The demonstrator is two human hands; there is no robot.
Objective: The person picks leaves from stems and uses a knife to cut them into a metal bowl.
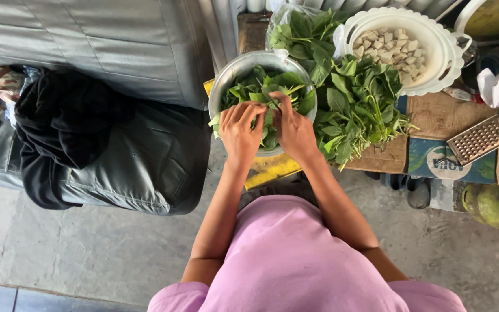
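A metal bowl full of green leaves sits at the edge of a low wooden table. Both my hands are over the bowl. My left hand and my right hand pinch the same leafy green stem between their fingertips, just above the leaves in the bowl. A large loose bunch of leafy greens lies on the table right of the bowl, touching its rim.
A white colander-style basket holds pale cubed pieces at the back right. A metal grater and a white cloth lie further right. A grey sofa with a black garment is on the left. A green round fruit rests on the floor.
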